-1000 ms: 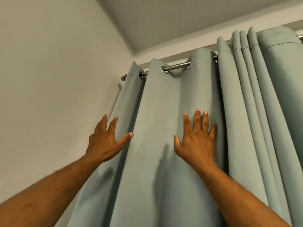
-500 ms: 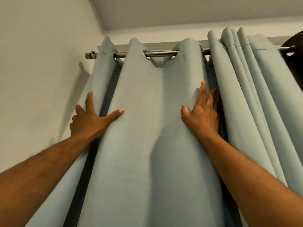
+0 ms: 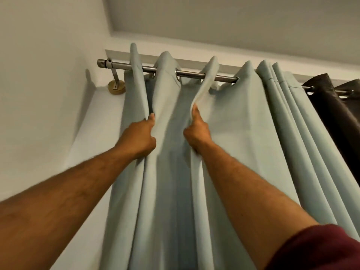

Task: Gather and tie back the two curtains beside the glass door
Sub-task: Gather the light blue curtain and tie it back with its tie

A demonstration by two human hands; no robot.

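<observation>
Head view, looking steeply upward. The pale blue-green curtain [image 3: 243,137] is hanging from a metal rod [image 3: 191,74] that is running across the upper middle of the frame, threaded through eyelets in the fabric. It is filling the centre and falling to the bottom edge.

Left hand [image 3: 139,138], centre-left: it is gripping a vertical fold of the curtain, fingers wrapped behind the cloth, thumb lying on the front. Right hand [image 3: 197,131], centre: it is pinching a neighbouring fold, thumb pointing up along the raised edge (the other fingers are hidden behind the fabric). The two hands are sitting near each other, with a shaded trough of cloth between them.

Both forearms are reaching up from the lower corners; a dark red sleeve [image 3: 319,250] is showing at lower right.

The rod's bracket [image 3: 116,85] is fixing to the white wall [image 3: 44,94] at upper left. A dark brown curtain [image 3: 339,114] is hanging on the same rod at the right edge, just beside the pale one's bunched pleats.
</observation>
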